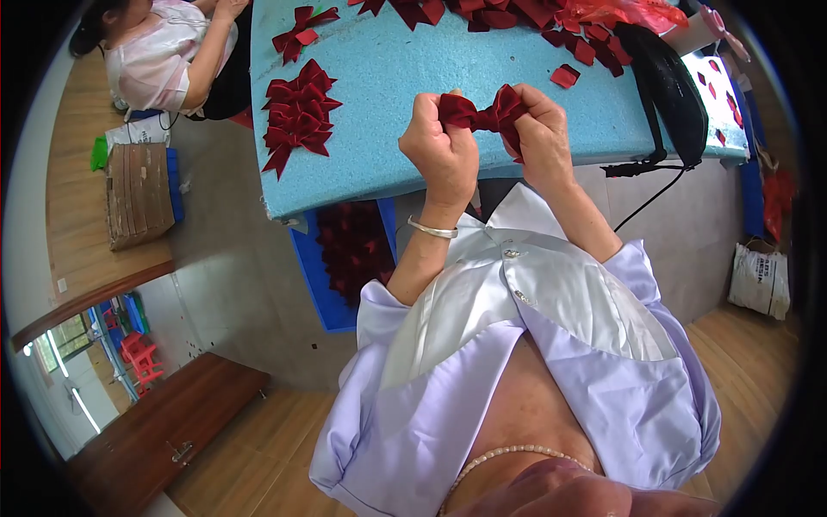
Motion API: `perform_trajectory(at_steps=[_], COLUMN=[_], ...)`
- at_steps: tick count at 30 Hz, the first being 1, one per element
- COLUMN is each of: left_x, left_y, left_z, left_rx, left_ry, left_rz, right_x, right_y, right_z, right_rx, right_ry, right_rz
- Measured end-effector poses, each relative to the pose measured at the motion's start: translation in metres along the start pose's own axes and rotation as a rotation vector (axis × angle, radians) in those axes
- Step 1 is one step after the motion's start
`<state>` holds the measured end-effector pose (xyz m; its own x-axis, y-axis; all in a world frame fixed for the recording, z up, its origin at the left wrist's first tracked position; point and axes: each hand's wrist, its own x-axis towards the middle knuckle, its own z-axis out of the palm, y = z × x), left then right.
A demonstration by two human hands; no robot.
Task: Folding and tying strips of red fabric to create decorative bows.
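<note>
A dark red velvet bow is stretched between my two hands above the near edge of the light blue table. My left hand is closed on the bow's left loop, thumb and fingers pinching it. On the other side, my right hand grips the right loop, and a ribbon tail hangs below those fingers. To the left on the table lies a pile of similar bows, stacked in overlapping rows. Another bow with a bit of green beside it lies farther back.
Red ribbon pieces spread over the table's far right. A black bag with a strap hangs at the right edge. Below the table's left side stands a blue bin full of red pieces. Another person sits at far left, near a cardboard stack.
</note>
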<state>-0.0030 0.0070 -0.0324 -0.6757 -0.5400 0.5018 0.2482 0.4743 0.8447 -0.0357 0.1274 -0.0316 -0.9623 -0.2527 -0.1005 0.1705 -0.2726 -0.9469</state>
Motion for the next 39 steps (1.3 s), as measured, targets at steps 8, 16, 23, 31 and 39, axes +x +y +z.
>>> perform_trajectory(at_steps=[8,16,23,31,39], left_x=[0.001,0.01,0.006,-0.001,0.002], left_y=[-0.014,0.009,0.003,0.008,-0.006], left_z=[-0.001,-0.011,-0.008,-0.002,-0.004], left_rx=[-0.366,-0.73,-0.95,-0.832,-0.725], left_ry=[-0.14,-0.414,-0.31,-0.208,-0.265], left_rz=[-0.304,-0.747,-0.931,-0.782,-0.738], right_x=[0.009,0.008,0.003,0.007,0.009], right_y=[-0.001,0.001,0.006,0.011,0.002], right_z=[-0.011,-0.005,0.008,-0.001,-0.008], right_rx=[-0.113,-0.417,-0.244,-0.299,-0.309], right_ry=[-0.027,-0.047,0.031,0.072,0.023], right_rz=[-0.033,-0.275,-0.262,-0.221,-0.136])
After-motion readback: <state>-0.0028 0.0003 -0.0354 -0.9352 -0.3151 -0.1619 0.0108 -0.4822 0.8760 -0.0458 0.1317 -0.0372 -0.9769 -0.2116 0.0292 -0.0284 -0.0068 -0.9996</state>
